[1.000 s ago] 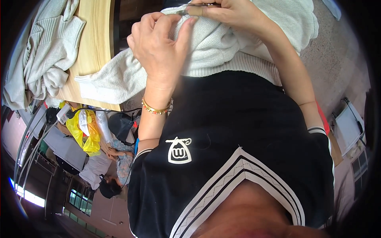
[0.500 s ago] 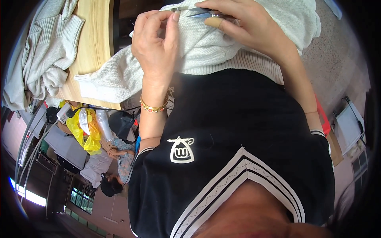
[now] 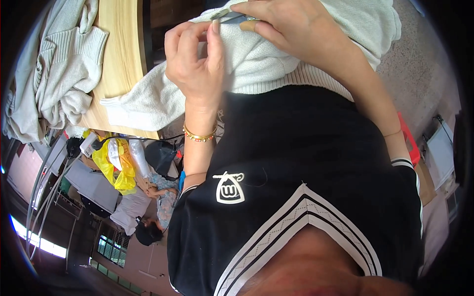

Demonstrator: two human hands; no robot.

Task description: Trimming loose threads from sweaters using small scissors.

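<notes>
i see the left hand [image 3: 195, 66] at upper centre, fingers curled inward, thumb and forefinger pinched on a fold of the cream knit sweater [image 3: 256, 59]. the wrist below it carries a gold bracelet [image 3: 199, 135] with small red beads.

the right hand [image 3: 296, 27] lies at the top edge, closed over the same sweater, fingers bent down onto the fabric. it grips a small grey metal tool [image 3: 228, 16], held against the knit just above the left thumb. i cannot tell what kind of tool it is; only a short length shows past the fingers.

the sweater is bunched against the black shirt [image 3: 306, 163] of the person, draped from the top edge down to the waist line, with its ribbed hem running across just below the hands. one sleeve trails left onto the wooden table [image 3: 121, 44] and ends on the table's lower edge.

a second pale knit garment [image 3: 59, 74] lies heaped on the table's far left side, well apart from both hands.

beyond the table edge i see a yellow plastic bag [image 3: 116, 165] and another person [image 3: 148, 207] in the room behind.
</notes>
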